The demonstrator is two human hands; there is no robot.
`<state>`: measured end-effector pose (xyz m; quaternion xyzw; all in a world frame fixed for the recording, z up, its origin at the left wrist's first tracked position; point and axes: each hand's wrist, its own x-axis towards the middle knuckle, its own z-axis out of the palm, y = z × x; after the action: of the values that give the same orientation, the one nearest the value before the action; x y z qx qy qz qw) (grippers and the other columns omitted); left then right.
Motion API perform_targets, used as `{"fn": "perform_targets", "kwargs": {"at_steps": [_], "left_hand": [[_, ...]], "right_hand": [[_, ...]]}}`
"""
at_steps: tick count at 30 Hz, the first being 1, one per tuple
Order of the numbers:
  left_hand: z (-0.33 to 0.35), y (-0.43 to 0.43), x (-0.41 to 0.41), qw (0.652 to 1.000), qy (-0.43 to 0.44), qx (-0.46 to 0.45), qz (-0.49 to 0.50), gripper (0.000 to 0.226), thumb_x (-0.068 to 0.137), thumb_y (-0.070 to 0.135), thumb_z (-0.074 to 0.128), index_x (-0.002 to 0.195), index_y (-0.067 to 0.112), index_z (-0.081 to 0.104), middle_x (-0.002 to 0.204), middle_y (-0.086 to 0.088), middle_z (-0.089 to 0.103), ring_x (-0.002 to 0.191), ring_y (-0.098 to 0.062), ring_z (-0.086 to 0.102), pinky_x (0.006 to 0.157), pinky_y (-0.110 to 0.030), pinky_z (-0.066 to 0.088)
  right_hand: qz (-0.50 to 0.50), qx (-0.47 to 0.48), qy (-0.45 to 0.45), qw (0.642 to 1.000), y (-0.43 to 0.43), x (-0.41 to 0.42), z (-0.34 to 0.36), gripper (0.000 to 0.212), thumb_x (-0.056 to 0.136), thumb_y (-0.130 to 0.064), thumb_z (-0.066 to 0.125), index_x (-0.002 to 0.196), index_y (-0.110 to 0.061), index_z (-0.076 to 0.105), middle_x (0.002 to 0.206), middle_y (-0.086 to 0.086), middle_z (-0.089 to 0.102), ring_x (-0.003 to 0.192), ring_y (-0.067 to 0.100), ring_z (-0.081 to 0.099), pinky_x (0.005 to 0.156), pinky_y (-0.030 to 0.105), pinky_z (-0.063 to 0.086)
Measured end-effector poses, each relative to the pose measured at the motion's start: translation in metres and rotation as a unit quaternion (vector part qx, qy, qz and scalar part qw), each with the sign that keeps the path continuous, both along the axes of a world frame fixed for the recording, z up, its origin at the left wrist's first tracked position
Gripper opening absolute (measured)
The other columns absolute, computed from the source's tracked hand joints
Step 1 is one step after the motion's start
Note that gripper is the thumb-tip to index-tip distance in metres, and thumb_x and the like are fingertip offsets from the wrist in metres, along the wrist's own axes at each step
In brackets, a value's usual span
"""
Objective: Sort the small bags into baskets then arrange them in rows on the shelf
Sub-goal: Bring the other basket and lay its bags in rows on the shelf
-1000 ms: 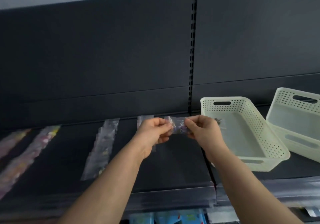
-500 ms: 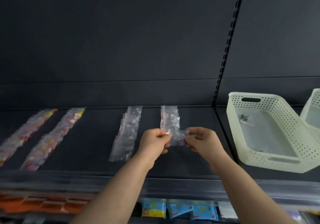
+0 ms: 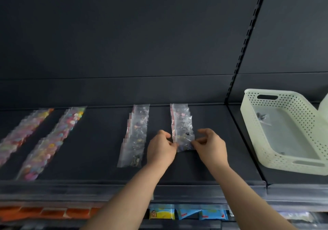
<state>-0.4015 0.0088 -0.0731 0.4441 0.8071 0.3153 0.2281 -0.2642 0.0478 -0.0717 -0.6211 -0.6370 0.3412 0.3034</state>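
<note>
**Next bag going down on the short row**

Both hands are on one small bag (image 3: 184, 142). The left hand (image 3: 160, 149) pinches its left edge and the right hand (image 3: 210, 146) pinches the lower right corner, other fingers loosely curled. My guess is the two-corner pinch keeps the floppy plastic flat and square, so it overlaps the bag behind it like a shingle.

The bag sits at the near end of the short row (image 3: 180, 118), the rightmost of four on the shelf (image 3: 204, 169).

Room-wise, there's bare shelf between this bag and the front lip (image 3: 124, 185), so the row can grow toward the person. The neighbour row (image 3: 136, 134) is just beside the left hand, so that side's tight. The right side is open up to the white basket (image 3: 276, 158), which has a leftover bag (image 3: 262, 118) at its far end. The two colourful rows (image 3: 53, 141) are well apart on the left.
</note>
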Motion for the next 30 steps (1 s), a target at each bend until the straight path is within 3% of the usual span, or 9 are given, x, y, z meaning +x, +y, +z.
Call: {"fn": "perform_targets", "kwargs": {"at_steps": [8,10,13,17,22,26,30], "left_hand": [[0.005,0.0,0.0,0.999,0.015,0.039,0.009,0.039,0.089,0.027,0.067,0.121,0.015,0.048,0.081,0.007,0.062,0.081,-0.012,0.057,0.065,-0.022,0.041],[0.012,0.003,0.003,0.998,0.015,0.053,-0.004,0.033,0.089,0.025,0.067,0.116,0.017,0.051,0.082,0.007,0.064,0.081,-0.011,0.058,0.063,-0.021,0.042],[0.027,0.015,0.018,0.997,0.013,0.062,-0.05,0.015,0.088,0.023,0.067,0.102,0.023,0.061,0.089,0.009,0.066,0.087,-0.014,0.063,0.075,-0.03,0.052],[0.043,0.03,0.057,0.989,0.026,0.071,-0.13,0.008,0.088,0.021,0.066,0.093,0.027,0.066,0.083,0.015,0.064,0.084,-0.008,0.063,0.078,-0.03,0.054],[0.063,0.055,0.114,0.972,0.074,0.091,-0.202,0.01,0.089,0.023,0.065,0.095,0.03,0.066,0.091,0.014,0.068,0.09,-0.009,0.063,0.081,-0.032,0.054],[0.079,0.079,0.156,0.956,0.103,0.116,-0.247,0.01,0.091,0.021,0.063,0.097,0.027,0.068,0.092,0.014,0.067,0.091,-0.01,0.062,0.08,-0.033,0.054],[0.083,0.11,0.192,0.928,0.203,0.128,-0.287,0.015,0.093,0.018,0.059,0.097,0.025,0.071,0.103,0.008,0.07,0.102,-0.015,0.056,0.084,-0.034,0.051]], "right_hand": [[0.01,0.042,-0.025,0.999,0.003,0.007,0.006,0.03,0.081,-0.016,0.069,0.11,-0.019,0.062,0.071,-0.013,0.059,0.068,0.001,0.055,0.059,0.012,0.038],[0.021,0.091,-0.075,0.993,0.005,0.016,0.014,0.024,0.083,-0.017,0.065,0.107,-0.021,0.064,0.08,-0.012,0.062,0.074,0.008,0.058,0.066,0.021,0.043],[0.022,0.178,-0.176,0.968,0.009,0.037,0.031,0.02,0.088,-0.019,0.058,0.106,-0.025,0.066,0.096,-0.007,0.065,0.09,0.016,0.06,0.067,0.028,0.046],[-0.021,0.27,-0.254,0.929,0.017,0.075,0.045,0.021,0.085,-0.01,0.06,0.099,-0.022,0.071,0.09,0.001,0.068,0.09,0.027,0.06,0.062,0.031,0.04],[-0.065,0.251,-0.332,0.907,0.029,0.139,0.048,0.028,0.082,-0.005,0.058,0.1,-0.023,0.071,0.097,-0.001,0.07,0.09,0.025,0.06,0.066,0.034,0.045],[-0.071,0.21,-0.365,0.904,0.041,0.189,0.054,0.028,0.092,-0.016,0.051,0.111,-0.03,0.066,0.105,-0.006,0.067,0.097,0.018,0.057,0.076,0.032,0.045],[-0.07,0.188,-0.383,0.902,0.058,0.227,0.057,0.029,0.093,-0.018,0.049,0.114,-0.032,0.064,0.108,-0.007,0.066,0.099,0.017,0.056,0.079,0.032,0.045]]}}
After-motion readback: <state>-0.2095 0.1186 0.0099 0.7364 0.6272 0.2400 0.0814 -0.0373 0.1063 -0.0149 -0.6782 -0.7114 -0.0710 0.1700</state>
